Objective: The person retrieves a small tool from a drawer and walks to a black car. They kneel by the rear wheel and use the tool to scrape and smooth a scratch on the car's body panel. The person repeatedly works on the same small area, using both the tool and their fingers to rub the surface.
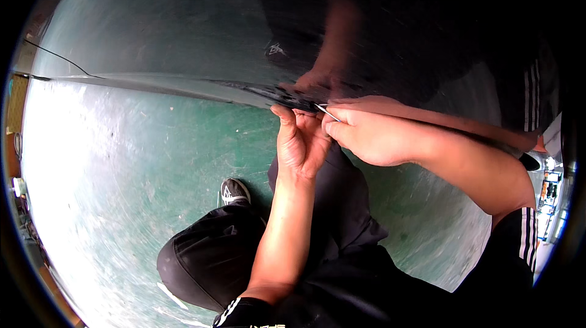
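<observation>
A dark, glossy car body panel (pixel 183 35) fills the upper part of the view, its lower edge running across above my hands. My left hand (pixel 300 145) reaches up with the palm toward me, thumb and fingers at a black, scuffed stretch of trim (pixel 287 97) along that edge; its fingertips are partly hidden. Just right of it, my right hand (pixel 366 135) is closed round a thin metal tool (pixel 329 113), only a short pointed shaft of which shows. The shaft's tip meets the black trim, and its handle end is hidden in my fingers.
Below the panel lies a green, glossy floor (pixel 201 145) with strong glare at the left. My bent knees and a dark shoe (pixel 235 190) are close under my hands. A thin black line (pixel 64 59) crosses the panel's left end. Assorted objects (pixel 552 196) stand at the far right.
</observation>
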Tool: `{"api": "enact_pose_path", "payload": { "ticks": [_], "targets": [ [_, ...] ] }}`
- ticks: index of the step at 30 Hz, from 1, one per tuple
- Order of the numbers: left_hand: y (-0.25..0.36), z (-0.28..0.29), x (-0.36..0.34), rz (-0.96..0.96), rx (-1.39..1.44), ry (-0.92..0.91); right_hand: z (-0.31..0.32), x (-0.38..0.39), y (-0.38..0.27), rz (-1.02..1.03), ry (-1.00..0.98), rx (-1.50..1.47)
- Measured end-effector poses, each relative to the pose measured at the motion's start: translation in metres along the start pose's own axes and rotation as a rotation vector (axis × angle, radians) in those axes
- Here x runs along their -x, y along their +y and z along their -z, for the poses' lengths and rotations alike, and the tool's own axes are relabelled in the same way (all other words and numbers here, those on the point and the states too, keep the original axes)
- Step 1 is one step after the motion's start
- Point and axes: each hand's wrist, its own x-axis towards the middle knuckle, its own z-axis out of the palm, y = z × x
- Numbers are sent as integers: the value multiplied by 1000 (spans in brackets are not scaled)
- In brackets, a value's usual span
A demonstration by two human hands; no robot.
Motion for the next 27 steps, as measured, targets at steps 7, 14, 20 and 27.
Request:
{"api": "enact_pose_path", "payload": {
  "ticks": [7, 14, 20, 27],
  "targets": [
    [-2, -6, -1, -7, 19, 1, -11, -3, 4, 129, 121, 101],
    [7, -7, 5, 23, 8, -10, -11, 2, -13, 98, 76, 187],
    [7, -14, 7, 52, 7, -44, -11, 5, -13, 91, 120, 235],
    [5, -7, 9, -6, 66, -55, -9, 5, -20, 114, 90, 306]
  ]
}}
